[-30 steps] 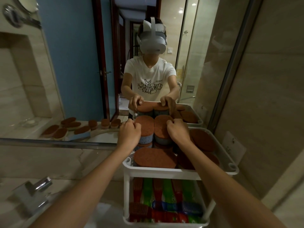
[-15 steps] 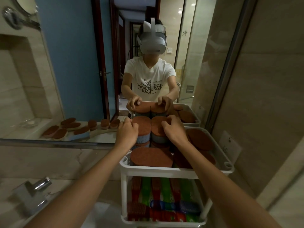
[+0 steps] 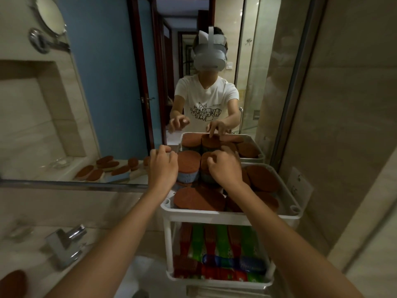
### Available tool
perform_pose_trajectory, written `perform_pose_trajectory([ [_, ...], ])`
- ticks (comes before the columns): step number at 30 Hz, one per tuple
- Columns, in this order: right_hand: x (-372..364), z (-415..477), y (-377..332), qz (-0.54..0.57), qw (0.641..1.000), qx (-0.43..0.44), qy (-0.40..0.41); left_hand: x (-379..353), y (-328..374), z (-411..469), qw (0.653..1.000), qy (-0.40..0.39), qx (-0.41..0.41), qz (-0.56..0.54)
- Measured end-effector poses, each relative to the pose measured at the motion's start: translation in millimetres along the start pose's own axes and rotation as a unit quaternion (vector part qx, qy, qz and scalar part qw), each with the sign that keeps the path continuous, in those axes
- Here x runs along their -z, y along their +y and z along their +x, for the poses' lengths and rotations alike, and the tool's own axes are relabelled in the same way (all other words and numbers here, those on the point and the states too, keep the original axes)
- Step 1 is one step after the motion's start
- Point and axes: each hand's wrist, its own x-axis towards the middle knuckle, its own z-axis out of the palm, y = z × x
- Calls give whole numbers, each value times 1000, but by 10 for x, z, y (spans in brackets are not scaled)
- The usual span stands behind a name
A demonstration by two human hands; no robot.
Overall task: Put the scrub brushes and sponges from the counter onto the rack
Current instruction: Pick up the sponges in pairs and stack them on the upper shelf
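A white two-tier rack (image 3: 232,214) stands on the counter against the mirror. Its top tray holds several brown-topped blue sponges: two upright stacks at the back, a left stack (image 3: 188,166) and a right stack (image 3: 205,163), with flat ones in front (image 3: 199,198) and to the right (image 3: 262,178). My left hand (image 3: 163,166) hovers just left of the left stack, fingers loosely apart, holding nothing. My right hand (image 3: 223,166) lies over the right stack with its fingertips closed on the top sponge. Red, green and blue scrub brushes (image 3: 221,254) fill the lower shelf. One brown sponge (image 3: 14,280) lies on the counter at the bottom left.
A chrome faucet (image 3: 64,244) stands left of the rack above the white basin (image 3: 137,274). The mirror (image 3: 86,104) reflects me and several more sponges on a ledge. A tiled wall with an outlet (image 3: 299,186) closes off the right side.
My left hand has let go of the left sponge stack and drawn off to the left. My right hand stays on the right stack. The view has shifted slightly.
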Motion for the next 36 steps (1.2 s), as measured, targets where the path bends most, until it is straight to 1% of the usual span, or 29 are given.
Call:
perform_pose_trajectory([
  [4,42,-393,-276,85,995,47,9,325,-38,-333,999,44,9,-19],
  [8,-137,-991,-588,195,977,86,-2,682,-336,-791,996,69,53,-10],
  [11,-379,-1535,-832,247,961,101,-65,952,-646,-1250,991,73,110,0],
  [14,-709,-2103,-1045,251,950,83,-167,1220,-1136,-1739,979,60,196,-3],
  [16,-951,-2435,-1124,232,939,56,-247,1358,-1542,-2040,967,30,254,10],
  [18,-1228,-2779,-1199,185,926,51,-325,1537,-1976,-2320,950,1,310,38],
  [20,-1492,-3099,-1243,108,908,50,-403,1714,-2367,-2540,933,-32,353,65],
  [22,-1676,-3316,-1156,15,882,38,-469,1776,-2620,-2701,919,-77,373,106],
  [23,-1788,-3526,-1248,-24,867,18,-498,1939,-2824,-2803,909,-109,380,131],
  [25,-1880,-3692,-1180,-75,855,-17,-513,1980,-2979,-2926,896,-161,381,159],
  [28,-2001,-3893,-1126,-136,848,-68,-508,2022,-3169,-3068,877,-251,374,166],
  [30,-2033,-3960,-1067,-161,838,-103,-511,1986,-3229,-3110,873,-282,359,174],
  [32,-2044,-4004,-999,-159,830,-134,-517,1926,-3239,-3140,869,-308,326,209],
  [34,-2030,-4043,-962,-142,836,-162,-505,1877,-3228,-3173,862,-333,301,237],
  [36,-2018,-4075,-939,-119,846,-188,-484,1839,-3221,-3202,861,-343,292,236],
])
